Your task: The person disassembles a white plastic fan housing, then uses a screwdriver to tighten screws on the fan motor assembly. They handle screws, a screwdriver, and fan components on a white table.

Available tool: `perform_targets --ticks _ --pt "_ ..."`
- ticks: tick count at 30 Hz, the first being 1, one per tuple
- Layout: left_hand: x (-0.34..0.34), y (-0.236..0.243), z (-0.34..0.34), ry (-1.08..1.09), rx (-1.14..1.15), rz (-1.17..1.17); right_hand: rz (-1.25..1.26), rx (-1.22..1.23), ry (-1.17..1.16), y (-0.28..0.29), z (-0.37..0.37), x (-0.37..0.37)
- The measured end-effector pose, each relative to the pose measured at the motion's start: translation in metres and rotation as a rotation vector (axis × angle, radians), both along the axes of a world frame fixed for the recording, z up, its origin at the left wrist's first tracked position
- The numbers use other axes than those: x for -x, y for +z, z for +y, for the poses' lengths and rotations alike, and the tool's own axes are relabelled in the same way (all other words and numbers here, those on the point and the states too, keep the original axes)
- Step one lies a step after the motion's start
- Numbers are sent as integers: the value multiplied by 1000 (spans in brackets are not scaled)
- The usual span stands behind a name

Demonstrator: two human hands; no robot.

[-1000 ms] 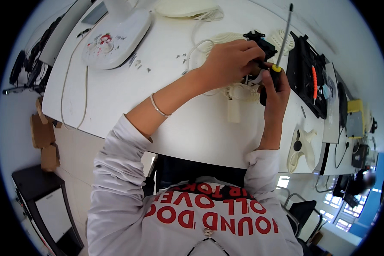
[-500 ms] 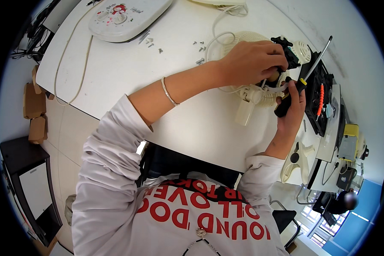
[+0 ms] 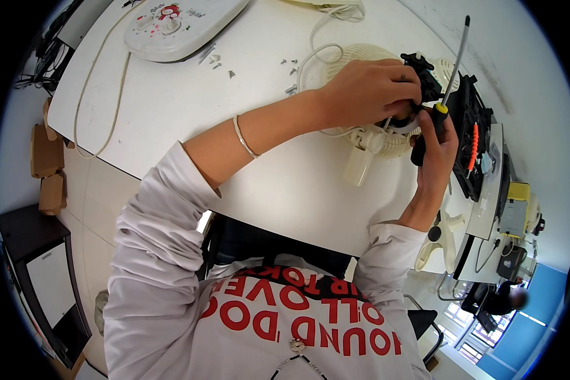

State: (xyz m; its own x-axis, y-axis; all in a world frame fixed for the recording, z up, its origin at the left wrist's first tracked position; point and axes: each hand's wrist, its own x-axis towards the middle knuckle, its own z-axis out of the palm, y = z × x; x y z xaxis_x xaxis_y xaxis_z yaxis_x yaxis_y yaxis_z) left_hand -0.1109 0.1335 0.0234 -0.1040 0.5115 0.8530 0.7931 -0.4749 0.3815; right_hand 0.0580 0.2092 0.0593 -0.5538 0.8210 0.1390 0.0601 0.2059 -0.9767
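Screwdriver (image 3: 441,108) and right hand (image 3: 438,136) have changed most since half a second ago: the long shaft, which slanted well to the right, now stands closer to upright, while the left hand (image 3: 375,95) keeps nearly the same place over the fan (image 3: 363,161).

From the left, a white appliance with knobs (image 3: 171,39) lies on the worktop (image 3: 285,190), with loose screws (image 3: 291,89) between it and the hands. The left forearm, sleeve pushed above a thin bracelet (image 3: 242,138), reaches diagonally up and to the right. Its hand is back upward, fingers bent and drawn together, the tips down at dark parts of the fan; whether they pinch something cannot be told.

The off-white fan lies beneath that hand, its round grille spread out behind. Just right of it, the right forearm rises steeply, leaning right; its hand is wrapped around the screwdriver's black handle, thumb raised alongside, shaft pointing away. Farther right lies a black tool case (image 3: 463,142) with an orange-red tool (image 3: 474,147).
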Motion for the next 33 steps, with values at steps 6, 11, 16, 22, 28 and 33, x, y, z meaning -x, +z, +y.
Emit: perform_targets --ticks 6,11,16,22,28,33 --pt "-2 3 -1 15 2 1 -53 -4 -8 8 -4 3" --pt "-2 3 -2 6 2 -12 -75 -39 -3 9 -2 2" --pt "-1 -1 1 -32 -19 -40 -172 -164 -47 9 -7 4" --pt "-2 -2 -1 -57 5 -85 -1 -56 -2 -2 -7 9" --pt "-3 -4 -2 -66 19 -120 -11 39 14 -5 0 6" --pt "-3 -6 0 -57 -7 -111 -79 -5 28 2 -4 8"
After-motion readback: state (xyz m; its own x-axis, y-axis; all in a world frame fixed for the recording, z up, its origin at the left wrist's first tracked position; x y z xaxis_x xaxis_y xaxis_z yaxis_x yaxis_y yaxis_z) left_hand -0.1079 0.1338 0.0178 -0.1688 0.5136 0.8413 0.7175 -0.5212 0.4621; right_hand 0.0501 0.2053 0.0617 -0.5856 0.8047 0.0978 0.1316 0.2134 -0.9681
